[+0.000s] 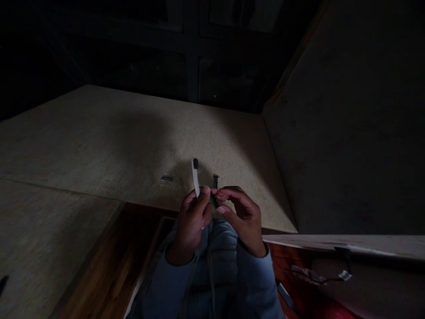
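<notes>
My left hand (193,217) is closed around the handle of a toothbrush (195,179), which stands up from my fist with a pale handle and dark bristles at the top. Close beside it, my right hand (242,215) has its thumb and fingers bent around a narrow dark green piece (214,201); its kind does not show. Just beyond the right fingertips is a small T-shaped thing (216,178), like a razor head. Whether it joins the green piece I cannot tell. A small dark strip with a clear edge (167,178) lies on the table to the left.
The pale speckled table (99,141) runs left and meets a grey panel (348,124) on the right. Another pale surface (36,239) is at the lower left, by brown wood (106,252). A cable (323,281) lies low on the right. The light is dim.
</notes>
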A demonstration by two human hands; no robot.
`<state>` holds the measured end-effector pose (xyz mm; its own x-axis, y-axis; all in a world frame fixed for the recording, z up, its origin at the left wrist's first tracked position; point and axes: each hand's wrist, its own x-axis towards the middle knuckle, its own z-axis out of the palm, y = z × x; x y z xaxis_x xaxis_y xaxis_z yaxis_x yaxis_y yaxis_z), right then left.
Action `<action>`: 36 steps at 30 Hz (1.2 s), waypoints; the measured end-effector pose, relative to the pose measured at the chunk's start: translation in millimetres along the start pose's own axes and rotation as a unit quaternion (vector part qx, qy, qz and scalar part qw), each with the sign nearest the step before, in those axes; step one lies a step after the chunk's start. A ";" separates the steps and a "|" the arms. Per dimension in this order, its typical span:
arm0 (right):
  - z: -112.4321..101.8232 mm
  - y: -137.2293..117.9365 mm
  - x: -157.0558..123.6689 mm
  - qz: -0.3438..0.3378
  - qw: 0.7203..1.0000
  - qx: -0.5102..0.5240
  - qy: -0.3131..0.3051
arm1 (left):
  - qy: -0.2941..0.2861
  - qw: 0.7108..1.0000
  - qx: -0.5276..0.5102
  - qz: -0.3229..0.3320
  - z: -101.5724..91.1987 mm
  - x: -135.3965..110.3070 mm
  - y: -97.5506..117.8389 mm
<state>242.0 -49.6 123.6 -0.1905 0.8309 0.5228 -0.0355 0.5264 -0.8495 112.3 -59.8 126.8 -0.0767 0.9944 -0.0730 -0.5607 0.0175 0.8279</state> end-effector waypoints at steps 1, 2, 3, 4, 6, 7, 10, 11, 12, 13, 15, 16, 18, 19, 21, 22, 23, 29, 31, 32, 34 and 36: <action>0.1 -0.2 0.8 -0.007 1.000 -0.012 -0.005 | 0.000 1.000 -0.007 -0.001 -0.3 0.4 0.0; 0.0 -0.3 1.5 -0.012 1.000 -0.024 -0.010 | 0.000 1.000 -0.013 -0.002 -0.7 0.7 -0.1; -0.2 -0.4 2.0 -0.016 0.999 -0.037 -0.015 | 0.002 1.000 -0.019 -0.004 -1.1 1.0 -0.3; -0.7 -0.4 2.4 -0.021 0.998 -0.050 -0.021 | 0.005 1.000 -0.022 -0.006 -1.4 1.1 -0.6; -2.0 -0.5 3.0 -0.032 0.996 -0.070 -0.035 | 0.010 1.000 -0.025 -0.012 -1.4 0.5 -1.0; -2.9 -0.6 3.2 -0.038 0.996 -0.076 -0.042 | 0.013 0.999 -0.026 -0.015 -0.8 -0.1 -1.1; -5.6 -1.1 3.8 -0.046 0.994 -0.076 -0.065 | 0.032 0.999 -0.030 -0.021 3.2 -2.4 0.3; -6.3 -1.2 4.0 -0.048 0.993 -0.074 -0.073 | 0.041 0.998 -0.034 -0.022 4.9 -3.1 1.2; -6.9 -1.2 4.2 -0.050 0.993 -0.072 -0.079 | 0.049 0.998 -0.039 -0.022 6.6 -3.8 2.1; -7.3 -1.0 4.3 -0.052 0.993 -0.070 -0.081 | 0.055 0.997 -0.044 -0.023 8.1 -4.4 3.1; -7.8 0.1 4.2 -0.049 0.994 -0.064 -0.080 | 0.057 0.997 -0.052 -0.025 10.1 -5.2 4.6; -7.8 1.1 3.9 -0.044 0.994 -0.058 -0.078 | 0.053 0.997 -0.052 -0.026 10.4 -5.5 4.9; -7.9 3.4 3.2 -0.031 0.996 -0.042 -0.076 | 0.049 0.997 -0.046 -0.031 10.1 -5.7 4.8; -7.9 4.6 2.8 -0.028 0.996 -0.031 -0.075 | 0.047 0.998 -0.039 -0.034 9.7 -5.7 4.3; -8.0 6.6 2.2 -0.024 0.997 -0.006 -0.072 | 0.038 0.998 -0.026 -0.035 8.8 -5.8 3.2; -8.0 7.2 2.0 -0.023 0.997 0.009 -0.069 | 0.030 0.999 -0.019 -0.035 8.5 -5.8 2.8; -8.1 7.5 1.9 -0.022 0.997 0.025 -0.065 | 0.022 0.999 -0.012 -0.033 8.3 -5.9 2.5; -9.4 7.9 0.6 -0.003 0.994 0.104 -0.014 | -0.027 0.999 0.035 -0.024 3.4 -5.5 2.6; -10.1 9.1 -0.5 0.013 0.991 0.133 0.008 | -0.048 0.998 0.025 -0.042 -1.5 -4.8 2.5; -10.3 9.7 -1.0 0.019 0.989 0.145 0.019 | -0.060 0.997 0.022 -0.052 -4.2 -4.7 2.6; -10.3 10.6 -1.7 0.022 0.986 0.159 0.044 | -0.082 0.994 0.032 -0.063 -9.5 -5.4 3.5; -10.0 11.1 -2.1 0.019 0.985 0.159 0.069 | -0.094 0.991 0.069 -0.059 -13.1 -7.6 5.7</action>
<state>251.8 -43.8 113.7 -0.0626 0.8771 0.4763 -0.3400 0.4299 -0.8364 98.9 -68.6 124.8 0.1457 0.9861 -0.0794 -0.4366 0.1361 0.8893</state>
